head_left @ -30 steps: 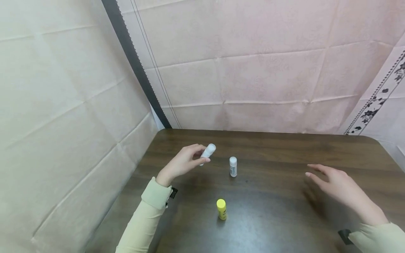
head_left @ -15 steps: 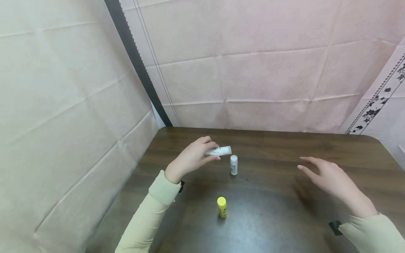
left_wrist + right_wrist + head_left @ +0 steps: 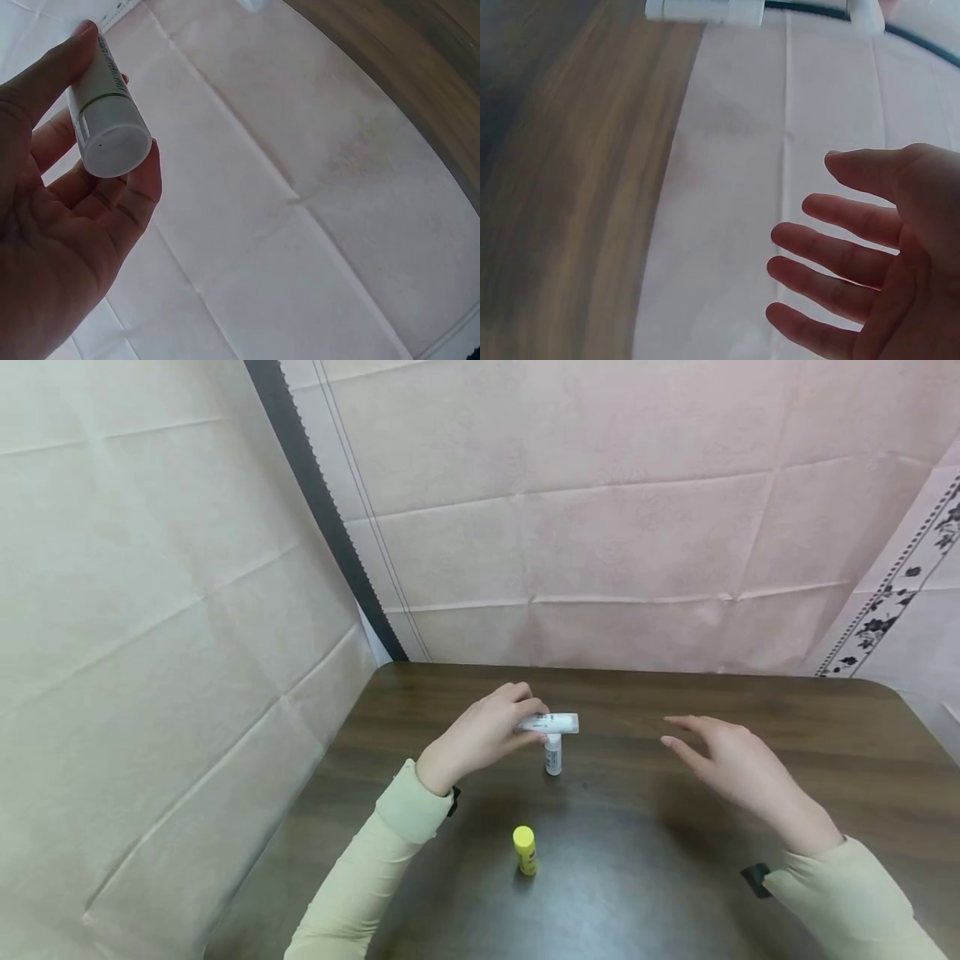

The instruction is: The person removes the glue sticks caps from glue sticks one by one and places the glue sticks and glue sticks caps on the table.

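Note:
My left hand point(image 3: 483, 733) pinches a white glue stick point(image 3: 558, 723) between thumb and fingers, lying level with one end pointing right. In the left wrist view this glue stick point(image 3: 109, 112) points its round end toward the camera. Behind and below it in the head view, a second white glue stick point(image 3: 553, 760) stands upright on the table, its top partly covered. Nearer the front stands a yellow glue stick point(image 3: 526, 853). To the right, my right hand point(image 3: 738, 768) hovers over the table, fingers extended and thumb apart, holding nothing.
The dark wooden table point(image 3: 630, 860) has rounded far corners. Pale creased cloth point(image 3: 637, 543) hangs behind it, and another cloth point(image 3: 150, 652) runs along the left side. A black band point(image 3: 330, 518) marks the corner between them.
My left hand has moved right, turning the white glue stick from slanted to level, so it now overlaps the standing white one. My right hand has moved left, still with nothing in it.

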`<state>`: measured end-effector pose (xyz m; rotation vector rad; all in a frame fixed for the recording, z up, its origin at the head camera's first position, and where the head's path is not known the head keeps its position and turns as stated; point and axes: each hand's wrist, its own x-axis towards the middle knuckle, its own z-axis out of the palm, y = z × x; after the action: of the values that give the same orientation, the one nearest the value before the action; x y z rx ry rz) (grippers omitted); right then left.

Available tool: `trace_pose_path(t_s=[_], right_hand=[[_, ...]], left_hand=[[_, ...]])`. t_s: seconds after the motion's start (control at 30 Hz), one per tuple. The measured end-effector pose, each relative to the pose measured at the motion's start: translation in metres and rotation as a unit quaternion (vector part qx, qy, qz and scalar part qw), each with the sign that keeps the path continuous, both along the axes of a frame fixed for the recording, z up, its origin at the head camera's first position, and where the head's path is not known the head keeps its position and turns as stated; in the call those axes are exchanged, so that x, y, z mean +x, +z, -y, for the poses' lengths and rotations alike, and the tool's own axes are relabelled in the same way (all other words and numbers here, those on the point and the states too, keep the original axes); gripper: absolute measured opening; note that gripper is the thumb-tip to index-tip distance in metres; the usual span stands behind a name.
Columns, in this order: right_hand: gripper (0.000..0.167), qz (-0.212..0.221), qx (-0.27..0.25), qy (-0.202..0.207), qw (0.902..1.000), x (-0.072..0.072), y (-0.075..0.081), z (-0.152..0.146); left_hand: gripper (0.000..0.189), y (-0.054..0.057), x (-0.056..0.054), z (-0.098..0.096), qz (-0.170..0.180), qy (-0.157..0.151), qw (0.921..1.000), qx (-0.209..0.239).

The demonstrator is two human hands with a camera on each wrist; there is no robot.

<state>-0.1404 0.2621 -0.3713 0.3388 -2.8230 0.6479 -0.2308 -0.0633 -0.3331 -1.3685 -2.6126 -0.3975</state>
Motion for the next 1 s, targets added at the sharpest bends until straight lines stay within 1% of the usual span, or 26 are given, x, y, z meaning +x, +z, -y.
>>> trace_pose_path(t_s=[0.13,0.23,0.37,0.47,0.57,0.7,0.8,1.0], right_hand=[[0.05,-0.011,0.0,0.026,0.9996,-0.005,0.01,0.024],[0.047,-0.022,-0.002,0.055,0.9983,-0.008,0.016,0.04],[0.046,-0.027,-0.003,0.099,0.9947,-0.011,0.021,0.055],[0.044,-0.033,0.0,0.12,0.9922,-0.013,0.022,0.061],[0.037,-0.053,0.006,0.129,0.9902,-0.014,0.022,0.066],[0.028,-0.076,0.014,0.13,0.9885,-0.014,0.021,0.069],[0.025,-0.084,0.019,0.131,0.9877,-0.014,0.021,0.07],[0.024,-0.092,0.024,0.131,0.9868,-0.013,0.02,0.072]], left_hand=[[0.032,-0.001,0.001,-0.013,-0.014,-0.011,0.9997,-0.014],[0.032,-0.002,0.002,-0.021,-0.03,-0.019,0.9991,-0.024],[0.032,-0.004,0.003,-0.029,-0.052,-0.026,0.9977,-0.036],[0.031,-0.004,0.005,-0.034,-0.064,-0.033,0.9966,-0.041],[0.03,-0.005,0.007,-0.038,-0.077,-0.041,0.9954,-0.041],[0.029,-0.005,0.009,-0.04,-0.1,-0.048,0.9929,-0.044],[0.028,-0.005,0.011,-0.04,-0.114,-0.05,0.9912,-0.046],[0.027,-0.005,0.014,-0.038,-0.13,-0.05,0.9888,-0.053]])
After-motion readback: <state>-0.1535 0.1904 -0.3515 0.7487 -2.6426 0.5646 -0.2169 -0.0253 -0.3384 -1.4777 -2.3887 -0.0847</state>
